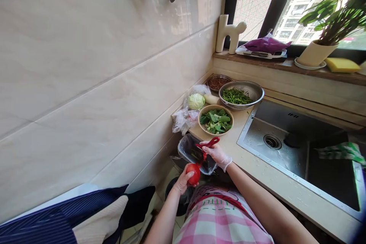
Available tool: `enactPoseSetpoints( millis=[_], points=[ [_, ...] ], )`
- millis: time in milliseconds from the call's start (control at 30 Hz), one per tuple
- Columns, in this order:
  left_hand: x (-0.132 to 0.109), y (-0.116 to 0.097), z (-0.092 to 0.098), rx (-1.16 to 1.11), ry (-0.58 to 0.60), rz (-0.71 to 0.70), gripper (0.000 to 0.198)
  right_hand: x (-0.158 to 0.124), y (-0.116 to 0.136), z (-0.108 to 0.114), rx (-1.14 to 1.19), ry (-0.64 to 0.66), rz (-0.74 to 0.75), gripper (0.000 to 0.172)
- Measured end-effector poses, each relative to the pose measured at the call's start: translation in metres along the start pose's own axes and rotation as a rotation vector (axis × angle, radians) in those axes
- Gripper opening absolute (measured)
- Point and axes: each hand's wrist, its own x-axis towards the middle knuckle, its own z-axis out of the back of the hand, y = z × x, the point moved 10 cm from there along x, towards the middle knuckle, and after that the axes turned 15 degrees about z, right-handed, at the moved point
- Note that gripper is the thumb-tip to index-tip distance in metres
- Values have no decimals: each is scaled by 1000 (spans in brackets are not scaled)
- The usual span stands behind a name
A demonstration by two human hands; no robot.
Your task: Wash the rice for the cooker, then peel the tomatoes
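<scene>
- Head view: a red tomato (195, 177) sits just on the near side of the lined bin (185, 148), close to its rim.
- Left hand (184, 181): grasping the tomato at the bin's near side, fingers wrapped around it, thumb laid across the front; the left forearm (168, 211) rises from below, angled toward the bin.
- Right hand (216, 154): in a clear glove, gripping a red peeler (214, 142) over the bin's right edge, the peeler's handle pointing right; a small red piece hangs beneath it, too small to identify.
- Right forearm (251, 190): slanting from the lower right toward the bin, alongside the counter (234, 137).
- Just beyond the bin: a basket (203, 127) of leafy greens (219, 120).
- Well right of the bin: the sink (257, 126).
</scene>
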Motion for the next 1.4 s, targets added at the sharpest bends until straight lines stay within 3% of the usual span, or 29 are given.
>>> enactPoseSetpoints(
  millis=[200, 333, 500, 633, 900, 1000, 1133, 1400],
  points=[
    [10, 18, 17, -39, -20, 51, 74, -6, -24, 0, -51, 105, 4, 45],
    [20, 26, 3, -11, 41, 97, 74, -2, -45, 21, -110, 29, -39, 51],
    [12, 27, -12, -2, 109, 110, 64, -3, -56, 38, -158, -20, -44, 52],
    [0, 9, -22, -33, 155, 99, 64, -7, -57, 49, -192, -73, -25, 51],
    [4, -71, -41, -103, 150, -8, 71, -24, -57, 67, -194, -187, -31, 59],
    [11, -73, -35, -66, 84, 6, 70, -27, -51, 67, -177, -209, -28, 61],
    [8, -61, -29, -65, 47, -8, 74, -26, -40, 57, -138, -172, -6, 57],
    [-25, -61, -46, -30, 191, -75, 74, -27, -21, 33, -72, -145, -23, 55]
  ],
)
